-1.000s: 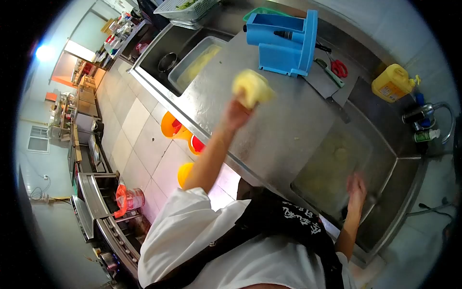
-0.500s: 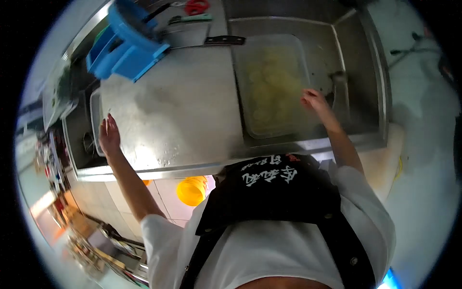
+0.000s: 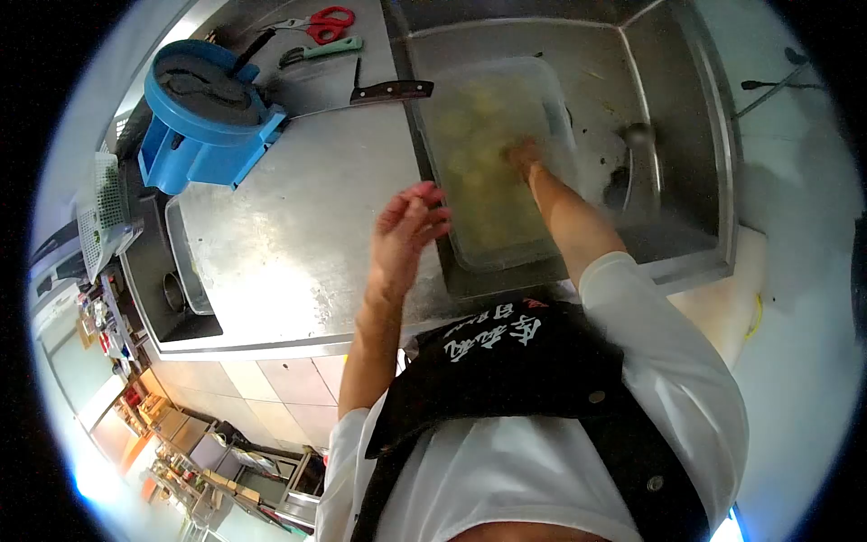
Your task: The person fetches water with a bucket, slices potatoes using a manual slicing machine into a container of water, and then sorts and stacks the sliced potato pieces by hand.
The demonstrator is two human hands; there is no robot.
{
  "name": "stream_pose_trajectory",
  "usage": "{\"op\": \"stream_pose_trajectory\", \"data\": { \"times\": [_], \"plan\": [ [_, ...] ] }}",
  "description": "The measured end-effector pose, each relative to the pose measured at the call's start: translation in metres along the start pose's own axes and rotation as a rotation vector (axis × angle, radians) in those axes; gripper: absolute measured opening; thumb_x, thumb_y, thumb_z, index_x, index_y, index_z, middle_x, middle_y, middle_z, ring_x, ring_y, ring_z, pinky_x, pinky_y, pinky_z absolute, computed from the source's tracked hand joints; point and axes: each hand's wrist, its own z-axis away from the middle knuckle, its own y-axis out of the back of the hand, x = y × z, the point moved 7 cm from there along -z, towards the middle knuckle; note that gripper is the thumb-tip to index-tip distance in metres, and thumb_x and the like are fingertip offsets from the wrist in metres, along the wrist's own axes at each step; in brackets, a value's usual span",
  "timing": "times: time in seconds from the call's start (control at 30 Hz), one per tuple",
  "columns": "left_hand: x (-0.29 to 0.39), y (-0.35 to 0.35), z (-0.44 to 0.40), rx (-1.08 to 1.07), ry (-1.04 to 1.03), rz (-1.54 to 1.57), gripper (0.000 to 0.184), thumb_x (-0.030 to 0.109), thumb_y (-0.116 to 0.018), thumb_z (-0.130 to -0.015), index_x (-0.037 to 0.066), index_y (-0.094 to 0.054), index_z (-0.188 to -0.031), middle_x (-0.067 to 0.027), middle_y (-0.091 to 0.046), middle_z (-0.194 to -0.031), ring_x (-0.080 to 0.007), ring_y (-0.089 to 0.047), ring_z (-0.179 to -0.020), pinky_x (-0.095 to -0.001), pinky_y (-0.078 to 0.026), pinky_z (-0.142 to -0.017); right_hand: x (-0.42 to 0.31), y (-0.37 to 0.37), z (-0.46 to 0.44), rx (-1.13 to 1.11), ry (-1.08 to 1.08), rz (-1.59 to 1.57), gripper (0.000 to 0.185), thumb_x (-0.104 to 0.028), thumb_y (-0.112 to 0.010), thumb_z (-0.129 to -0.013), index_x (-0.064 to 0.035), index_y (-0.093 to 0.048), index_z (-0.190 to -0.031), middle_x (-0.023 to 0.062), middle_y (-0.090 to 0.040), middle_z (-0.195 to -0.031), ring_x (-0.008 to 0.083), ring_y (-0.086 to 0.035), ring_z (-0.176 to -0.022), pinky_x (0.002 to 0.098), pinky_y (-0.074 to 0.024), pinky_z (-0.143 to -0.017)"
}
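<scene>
Left hand (image 3: 406, 228) has swung beside the tub (image 3: 498, 256), grip unclenched; right hand (image 3: 523, 160) dips in, grip unclear.

Blue appliance (image 3: 206, 134), red scissor handles (image 3: 315, 25), yellowish water (image 3: 492, 206), black white-lettered apron (image 3: 515, 384)

Ahead of you, on the counter (image 3: 298, 194): red-handled scissors (image 3: 318, 24), green-handled peeler (image 3: 325, 49) just beside, then a knife (image 3: 375, 93) (dark handle reaching past the edge). To your left, blue machine (image 3: 203, 125); farther left, white basket (image 3: 101, 210).
</scene>
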Motion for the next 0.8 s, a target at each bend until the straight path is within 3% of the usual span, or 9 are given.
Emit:
{"op": "stream_pose_trajectory", "data": {
  "times": [0.17,0.27,0.33,0.4,0.47,0.57,0.67,0.8],
  "plan": [
    [-0.043,-0.023,-0.004,-0.038,0.168,-0.018,0.029,0.022,-0.051,-0.092,0.006,-0.052,-0.117,-0.0086,-0.058,-0.111,-0.0211,-0.059,-0.095,-0.0363,-0.049,-0.082,-0.039,-0.035,0.046,-0.289,0.119,0.194,0.056,-0.028,-0.061,-0.082,-0.0028,-0.041,-0.128,0.0165,-0.048,-0.127,0.033,-0.05,-0.111,0.044,-0.0419,-0.092],
    [-0.051,-0.031,-0.006,-0.056,0.218,-0.022,0.029,0.021,-0.051,-0.092,0.005,-0.052,-0.118,-0.0089,-0.058,-0.111,-0.0203,-0.059,-0.094,-0.0347,-0.048,-0.082,-0.045,-0.045,0.061,-0.258,0.394,0.599,0.049,-0.026,-0.058,-0.084,-0.0012,-0.046,-0.124,0.0158,-0.049,-0.125,0.0331,-0.052,-0.108,0.0435,-0.0444,-0.09],
    [-0.056,-0.037,-0.007,-0.076,0.22,-0.039,0.03,0.02,-0.051,-0.092,0.005,-0.051,-0.118,-0.0092,-0.058,-0.111,-0.0203,-0.059,-0.093,-0.0339,-0.048,-0.082,-0.03,-0.056,0.052,-0.135,0.352,0.013,0.045,-0.025,-0.058,-0.083,-0.0018,-0.049,-0.12,0.0164,-0.053,-0.119,0.0327,-0.055,-0.102,0.0439,-0.047,-0.085],
    [-0.059,-0.04,-0.01,-0.11,0.198,-0.069,0.031,0.02,-0.051,-0.092,0.005,-0.05,-0.119,-0.0096,-0.058,-0.111,-0.0204,-0.059,-0.093,-0.0332,-0.048,-0.081,-0.002,-0.096,0.023,-0.111,0.42,0.009,0.042,-0.025,-0.058,-0.084,-0.003,-0.051,-0.119,0.0166,-0.056,-0.113,0.0317,-0.057,-0.097,0.0442,-0.0486,-0.08],
    [-0.057,-0.043,-0.006,-0.118,0.199,-0.057,0.031,0.02,-0.05,-0.092,0.004,-0.05,-0.119,-0.0102,-0.058,-0.11,-0.0208,-0.059,-0.093,-0.0338,-0.049,-0.081,0.03,-0.156,-0.023,-0.185,0.581,0.61,0.041,-0.027,-0.056,-0.084,-0.0049,-0.051,-0.119,0.0163,-0.058,-0.107,0.0304,-0.059,-0.093,0.0443,-0.0489,-0.076],
    [-0.06,-0.038,-0.001,-0.12,0.207,-0.014,0.032,0.019,-0.051,-0.092,0.003,-0.048,-0.12,-0.0112,-0.058,-0.111,-0.0216,-0.058,-0.095,-0.0357,-0.048,-0.082,0.036,-0.12,0.046,-0.609,0.063,0.084,0.038,-0.026,-0.058,-0.084,-0.0081,-0.053,-0.117,0.0116,-0.06,-0.1,0.0251,-0.06,-0.089,0.0408,-0.0484,-0.075],
    [-0.067,-0.029,0.005,-0.093,0.229,0.003,0.036,0.019,-0.052,-0.092,0.001,-0.045,-0.122,-0.0125,-0.056,-0.113,-0.023,-0.056,-0.099,-0.038,-0.048,-0.084,-0.001,-0.051,0.118,-0.686,0.003,-0.283,0.036,-0.018,-0.061,-0.079,-0.0094,-0.053,-0.113,0.0028,-0.058,-0.093,0.0143,-0.058,-0.081,0.0303,-0.0478,-0.059],
    [-0.078,-0.031,0.01,0.019,0.237,-0.061,0.043,0.019,-0.056,-0.089,-0.001,-0.041,-0.125,-0.0136,-0.052,-0.117,-0.0245,-0.054,-0.102,-0.04,-0.047,-0.087,-0.056,0.016,0.171,-0.676,0.15,-0.444,0.032,-0.012,-0.06,-0.08,-0.0097,-0.054,-0.111,0.0029,-0.058,-0.098,0.0147,-0.055,-0.09,0.0302,-0.0463,-0.07]
  ]
}}
